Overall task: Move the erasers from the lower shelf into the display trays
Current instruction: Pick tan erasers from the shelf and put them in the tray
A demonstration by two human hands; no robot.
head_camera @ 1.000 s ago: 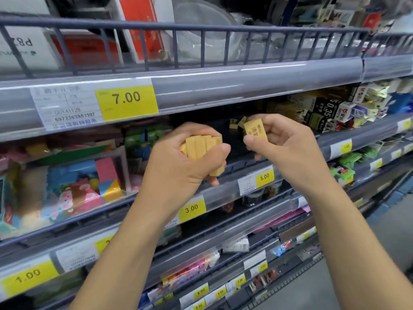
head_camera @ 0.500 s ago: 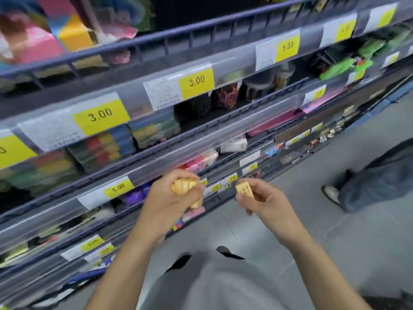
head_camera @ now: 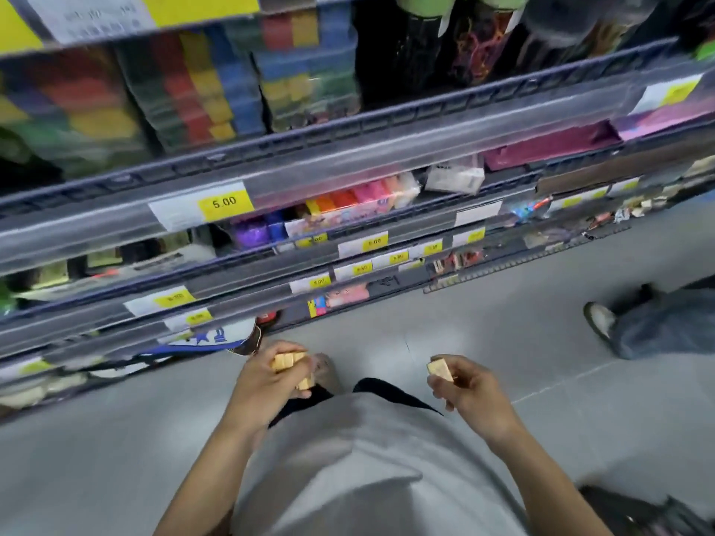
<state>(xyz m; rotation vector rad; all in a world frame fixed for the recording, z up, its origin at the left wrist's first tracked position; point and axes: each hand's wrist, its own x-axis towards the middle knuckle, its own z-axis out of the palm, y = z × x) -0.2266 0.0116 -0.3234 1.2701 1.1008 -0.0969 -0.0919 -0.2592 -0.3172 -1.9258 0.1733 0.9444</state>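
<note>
Hands lowered from upper shelf to waist: eraser stack [head_camera: 291, 371] gripped by left hand [head_camera: 267, 384], single eraser [head_camera: 440, 370] pinched by right hand [head_camera: 470, 392]; none placed.

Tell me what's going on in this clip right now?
A person stands at a store shelving unit, looking down. The left hand grips a bunch of small tan rectangular erasers; the right hand pinches a single tan eraser. Both hands are held low over the grey floor, away from the shelves. No eraser is being placed yet.
</note>
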